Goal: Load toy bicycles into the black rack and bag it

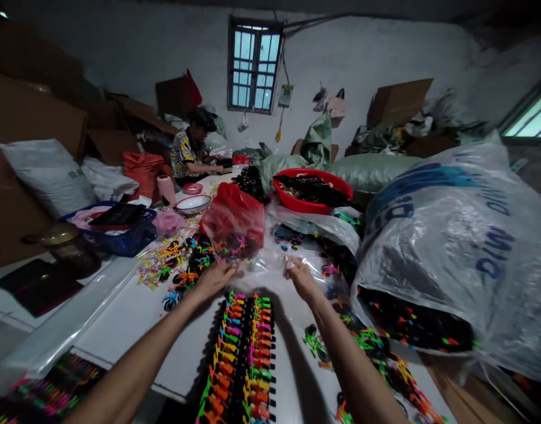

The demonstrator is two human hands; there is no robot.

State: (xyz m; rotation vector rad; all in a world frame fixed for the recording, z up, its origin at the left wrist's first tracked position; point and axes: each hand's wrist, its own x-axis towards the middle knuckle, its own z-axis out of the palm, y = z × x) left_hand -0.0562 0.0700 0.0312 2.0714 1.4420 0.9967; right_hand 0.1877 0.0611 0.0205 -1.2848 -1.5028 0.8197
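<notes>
Both my arms reach forward over a white table [133,318]. My left hand [215,277] and my right hand [300,277] each pinch an edge of a clear plastic bag [261,262] that lies between them. Just in front of the hands stands a long stack of small plastic toy bicycles [246,353] with black wheels and neon frames. Behind the clear bag sits a red plastic bag [235,221] with more coloured toys inside.
A big clear sack of toys [447,259] fills the right side. A red basin [312,189], a blue basket [120,232], a jar [69,247] and loose toy pieces [173,262] lie on the table. Another person [191,150] sits at the far end. Cardboard boxes [36,112] line the left.
</notes>
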